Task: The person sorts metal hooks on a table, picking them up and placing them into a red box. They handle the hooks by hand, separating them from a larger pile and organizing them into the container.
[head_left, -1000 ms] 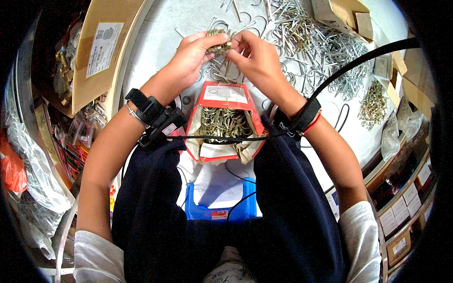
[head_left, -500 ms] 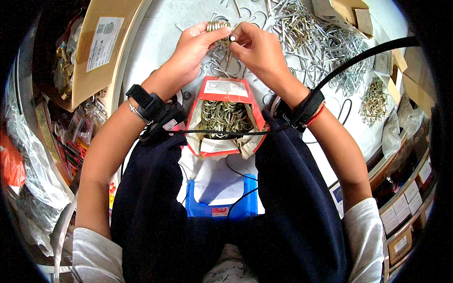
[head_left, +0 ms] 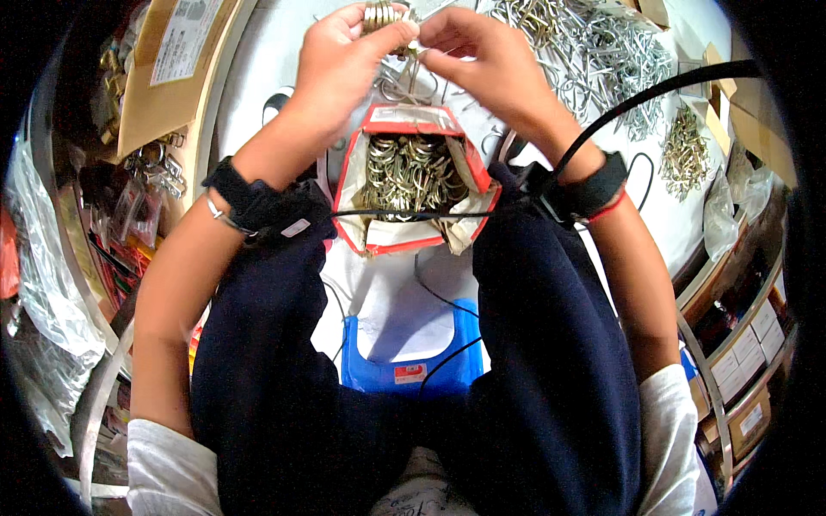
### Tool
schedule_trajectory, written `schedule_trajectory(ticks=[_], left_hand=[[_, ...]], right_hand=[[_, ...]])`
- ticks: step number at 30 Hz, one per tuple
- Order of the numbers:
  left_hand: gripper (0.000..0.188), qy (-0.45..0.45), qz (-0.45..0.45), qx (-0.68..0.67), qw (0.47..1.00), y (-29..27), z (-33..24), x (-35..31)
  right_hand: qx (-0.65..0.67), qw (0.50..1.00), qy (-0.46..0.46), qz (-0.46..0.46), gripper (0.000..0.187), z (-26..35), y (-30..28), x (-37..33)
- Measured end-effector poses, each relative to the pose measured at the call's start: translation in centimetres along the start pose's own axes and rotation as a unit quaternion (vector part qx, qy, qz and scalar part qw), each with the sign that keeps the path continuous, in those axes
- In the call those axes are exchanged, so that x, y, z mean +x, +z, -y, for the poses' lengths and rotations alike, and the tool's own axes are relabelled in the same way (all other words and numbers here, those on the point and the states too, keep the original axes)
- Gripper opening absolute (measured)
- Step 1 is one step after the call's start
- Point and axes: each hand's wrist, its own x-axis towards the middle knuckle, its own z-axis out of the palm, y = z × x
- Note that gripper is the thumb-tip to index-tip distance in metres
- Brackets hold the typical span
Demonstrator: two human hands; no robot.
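Hands risen since before: I see left hand [head_left: 344, 56] and right hand [head_left: 482, 52] pinching stacked brass rings [head_left: 385, 13] above open red box [head_left: 413, 176].

Single head-worn fisheye view, looking steeply down over the seated person's lap. The red-rimmed box [head_left: 413, 176] of metal rings lies near centre frame; both hands [head_left: 344, 60] work just beyond it at the top edge, the knees flank it below, and straight edges bend toward the rim.
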Motion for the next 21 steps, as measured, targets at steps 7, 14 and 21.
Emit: schedule_trajectory(ticks=[7,14,21], left_hand=[[0.035,-0.013,0.128,0.118,0.985,-2.3,-4.1,-4.8],[0.023,0.181,0.248,0.287,0.907,-1.7,-3.8,-9.1],[0.029,0.221,0.282,0.366,0.859,-2.0,-1.9,-11.9]], right_hand=[[-0.145,0.988,0.062,0.005,0.038,0.0,-3.2,-4.3],[-0.147,0.974,0.146,0.094,0.056,-0.5,-0.2,-5.9],[-0.138,0.971,0.117,0.156,0.050,-0.3,-0.2,-8.1]])
